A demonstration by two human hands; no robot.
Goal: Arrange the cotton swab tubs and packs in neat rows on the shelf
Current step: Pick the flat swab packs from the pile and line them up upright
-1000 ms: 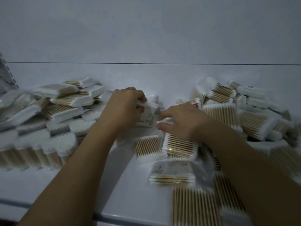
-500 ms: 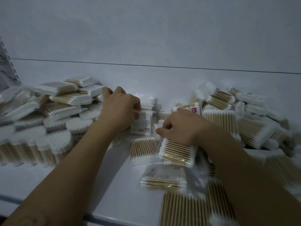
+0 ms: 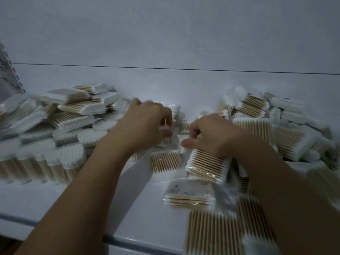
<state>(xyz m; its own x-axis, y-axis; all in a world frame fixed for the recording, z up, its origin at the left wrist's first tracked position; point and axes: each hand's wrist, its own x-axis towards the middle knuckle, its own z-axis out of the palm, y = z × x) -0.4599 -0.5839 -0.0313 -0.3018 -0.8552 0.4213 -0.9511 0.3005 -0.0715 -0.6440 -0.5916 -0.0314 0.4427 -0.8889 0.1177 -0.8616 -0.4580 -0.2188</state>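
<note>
Cotton swab packs with wooden sticks lie in loose heaps on the white shelf [image 3: 73, 197]. My left hand [image 3: 145, 124] is curled around a small pack with a pale label [image 3: 166, 140] at the shelf's middle back. My right hand [image 3: 211, 135] rests with bent fingers on a flat pack of swabs [image 3: 206, 166] and grips its top edge. Another flat pack [image 3: 165, 164] lies between the two hands. Round tubs [image 3: 71, 159] stand in a row at the front left.
A heap of packs [image 3: 77, 107] fills the left back, and a second heap [image 3: 276, 129] the right. More packs [image 3: 189, 197] lie in front of my right hand, near the shelf's front edge [image 3: 55, 227]. The white back wall [image 3: 165, 34] rises behind.
The view has shifted a little. My left hand has closed tighter over the labelled pack. My right hand stays on the flat pack, its thumb now sticking out to the left.
</note>
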